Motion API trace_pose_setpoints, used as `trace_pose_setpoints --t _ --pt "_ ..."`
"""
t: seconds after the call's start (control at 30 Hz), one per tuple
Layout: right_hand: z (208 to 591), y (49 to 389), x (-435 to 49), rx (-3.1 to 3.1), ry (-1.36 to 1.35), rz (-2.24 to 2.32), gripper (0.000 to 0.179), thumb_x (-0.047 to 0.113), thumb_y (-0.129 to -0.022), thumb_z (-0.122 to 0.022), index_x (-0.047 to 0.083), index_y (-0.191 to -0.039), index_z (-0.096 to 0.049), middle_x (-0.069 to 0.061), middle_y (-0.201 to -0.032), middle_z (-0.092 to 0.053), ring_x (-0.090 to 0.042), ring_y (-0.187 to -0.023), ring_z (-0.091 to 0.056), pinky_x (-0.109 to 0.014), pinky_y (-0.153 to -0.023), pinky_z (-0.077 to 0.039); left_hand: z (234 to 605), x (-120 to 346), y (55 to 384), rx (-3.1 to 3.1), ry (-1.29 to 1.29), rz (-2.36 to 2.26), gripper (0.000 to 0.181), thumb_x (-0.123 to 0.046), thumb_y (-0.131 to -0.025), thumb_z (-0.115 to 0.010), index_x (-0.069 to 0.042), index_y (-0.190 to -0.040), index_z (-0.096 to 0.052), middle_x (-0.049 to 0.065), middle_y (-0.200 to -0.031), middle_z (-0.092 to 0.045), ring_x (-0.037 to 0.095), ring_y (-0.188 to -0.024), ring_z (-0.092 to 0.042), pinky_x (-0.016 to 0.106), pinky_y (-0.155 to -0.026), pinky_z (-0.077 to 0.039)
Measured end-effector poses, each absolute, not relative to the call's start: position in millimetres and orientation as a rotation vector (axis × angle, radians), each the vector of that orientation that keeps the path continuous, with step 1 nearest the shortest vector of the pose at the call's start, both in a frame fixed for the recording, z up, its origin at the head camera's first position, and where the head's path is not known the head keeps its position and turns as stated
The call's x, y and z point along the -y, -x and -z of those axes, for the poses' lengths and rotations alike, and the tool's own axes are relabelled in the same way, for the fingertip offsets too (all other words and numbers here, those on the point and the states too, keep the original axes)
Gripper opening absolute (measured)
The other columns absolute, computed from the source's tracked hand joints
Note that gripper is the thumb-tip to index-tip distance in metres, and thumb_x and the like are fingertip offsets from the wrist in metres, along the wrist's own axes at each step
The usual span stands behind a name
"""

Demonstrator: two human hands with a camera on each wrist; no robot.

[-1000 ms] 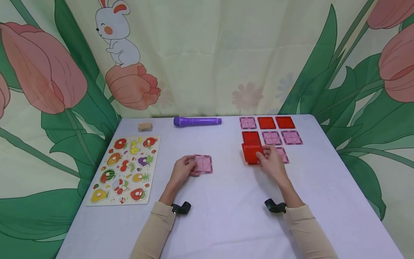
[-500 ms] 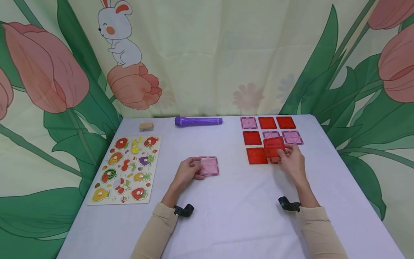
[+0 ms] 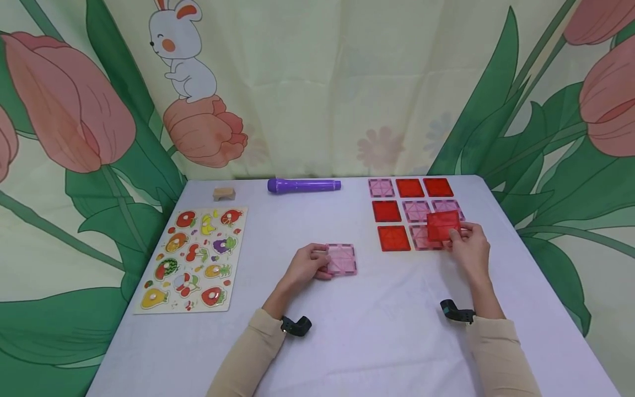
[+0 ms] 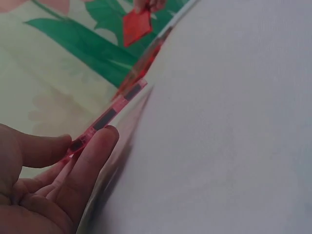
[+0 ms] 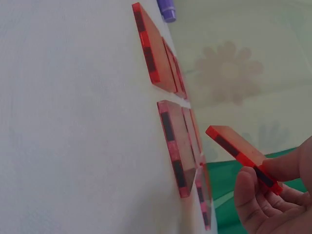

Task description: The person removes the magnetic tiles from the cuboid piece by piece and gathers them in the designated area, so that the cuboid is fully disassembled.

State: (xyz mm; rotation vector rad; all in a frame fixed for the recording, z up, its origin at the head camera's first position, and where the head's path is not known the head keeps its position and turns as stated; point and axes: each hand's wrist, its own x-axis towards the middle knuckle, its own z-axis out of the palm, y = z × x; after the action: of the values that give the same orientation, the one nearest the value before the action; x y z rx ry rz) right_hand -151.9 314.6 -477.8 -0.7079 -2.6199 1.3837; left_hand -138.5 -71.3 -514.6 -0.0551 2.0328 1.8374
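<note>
My left hand (image 3: 305, 267) pinches a pink translucent square magnetic tile (image 3: 342, 259) by its left edge, thumb above and fingers beneath; the left wrist view shows this tile (image 4: 109, 117) edge-on, raised over the cloth. On the right, my right hand (image 3: 470, 248) pinches a red magnetic tile (image 3: 442, 225) by its right side. That red tile (image 5: 239, 151) is tilted and held above the table in the right wrist view. It overlaps a pink tile (image 3: 421, 238) in the front row and part of another pink tile (image 3: 446, 206) behind.
Red tiles (image 3: 394, 239) and pink tiles lie in rows at the table's back right. A purple microphone-shaped stick (image 3: 303, 186) lies along the back edge. On the left are a fruit puzzle board (image 3: 193, 259) and a small wooden block (image 3: 224, 194).
My right hand has carried its red tile rightward, uncovering a red tile at the front left of the rows. My left hand has moved right with the pink tile.
</note>
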Motion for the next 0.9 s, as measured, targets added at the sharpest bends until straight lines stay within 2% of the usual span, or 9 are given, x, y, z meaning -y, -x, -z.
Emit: trace_pose_setpoints --t 0.13,0.4,0.5,0.73,0.9 --pt "479 152 -323 2.612 0.744 -1.362 0.058 0.035 -0.105 -0.046 0.007 -0.154 -0.031 -0.021 -0.134 -0.053 -0.019 -0.095 -0.059 -0.006 -0.058 -0.049 513 61 136 -2.033 0.072 -1.842 0.041 -0.011 -0.098 -0.062 -0.003 -0.137 -0.053 0.017 -0.112 -0.072 0.016 -0.073 -0.07 0.032 -0.068 -0.064" --pt "480 150 -340 2.587 0.812 -1.348 0.06 0.037 -0.105 -0.045 0.008 -0.155 -0.029 -0.02 -0.135 -0.051 -0.005 -0.079 -0.058 -0.007 -0.058 -0.05 510 44 133 -2.012 0.091 -1.855 0.041 -0.011 -0.096 -0.064 -0.002 -0.135 -0.054 0.014 -0.105 -0.074 0.013 -0.066 -0.069 0.029 -0.064 -0.063" --pt "481 149 -346 2.587 0.845 -1.354 0.061 0.038 -0.105 -0.044 0.008 -0.156 -0.028 -0.02 -0.134 -0.05 -0.005 -0.079 -0.057 -0.008 -0.057 -0.05 511 40 132 -1.988 0.081 -1.852 0.04 -0.011 -0.096 -0.064 -0.001 -0.134 -0.055 0.014 -0.102 -0.074 0.013 -0.063 -0.069 0.028 -0.063 -0.063" --pt "487 147 -360 2.612 0.88 -1.336 0.06 0.037 -0.106 -0.04 0.007 -0.157 -0.028 -0.015 -0.122 -0.051 -0.009 -0.078 -0.056 -0.012 -0.058 -0.053 514 28 133 -1.958 0.059 -1.831 0.039 -0.008 -0.095 -0.066 0.002 -0.131 -0.056 0.013 -0.092 -0.074 0.012 -0.059 -0.067 0.026 -0.058 -0.062" --pt "491 149 -364 2.658 0.88 -1.317 0.06 0.036 -0.107 -0.037 0.004 -0.156 -0.027 -0.019 -0.126 -0.051 -0.015 -0.084 -0.056 -0.013 -0.057 -0.052 513 20 132 -1.979 0.052 -1.806 0.038 -0.009 -0.094 -0.068 0.002 -0.129 -0.058 0.011 -0.089 -0.074 0.011 -0.058 -0.065 0.024 -0.055 -0.06"
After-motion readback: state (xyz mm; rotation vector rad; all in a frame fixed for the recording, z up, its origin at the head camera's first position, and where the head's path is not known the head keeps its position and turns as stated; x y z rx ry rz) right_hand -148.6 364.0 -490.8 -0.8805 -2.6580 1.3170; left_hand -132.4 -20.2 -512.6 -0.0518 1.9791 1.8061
